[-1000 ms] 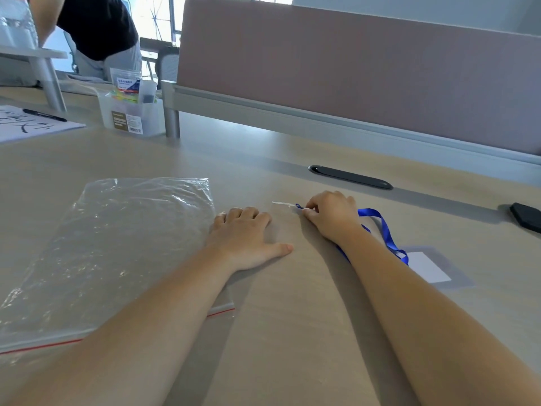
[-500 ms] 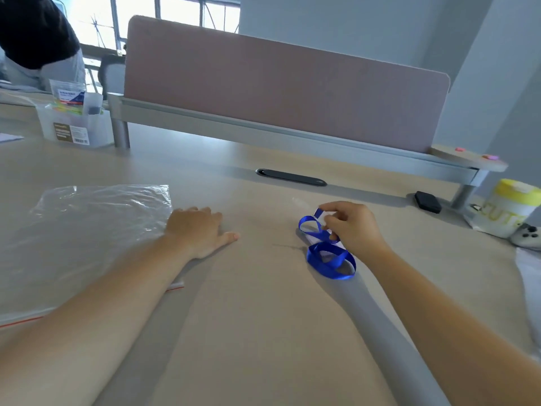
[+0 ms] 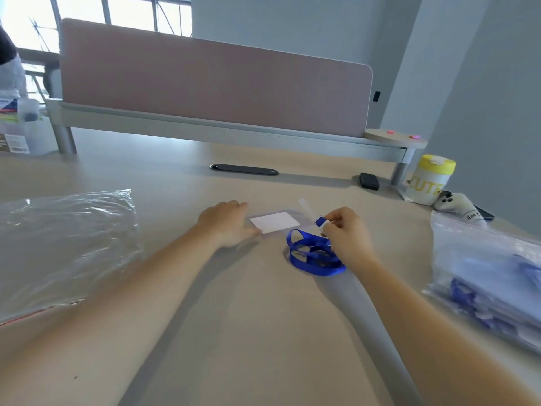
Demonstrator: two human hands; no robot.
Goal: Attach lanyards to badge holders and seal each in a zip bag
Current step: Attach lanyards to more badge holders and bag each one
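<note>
A clear badge holder with a white card lies flat on the table's middle. My left hand rests on its left edge, thumb touching the holder, fingers curled at the far side. My right hand pinches the clip end of a blue lanyard, whose ribbon lies coiled on the table just right of the holder. An empty clear zip bag with a red seal line lies flat at the left.
A stack of filled zip bags lies at the right edge. Behind it stand a yellow-lidded wipes tub, a small plush toy and a black device. A pink divider closes the far side; a plastic box sits far left.
The view has swung right. My left hand moved from beside the empty bag onto the badge holder. My right hand still holds the lanyard's end, whose ribbon is now coiled beside the holder.
</note>
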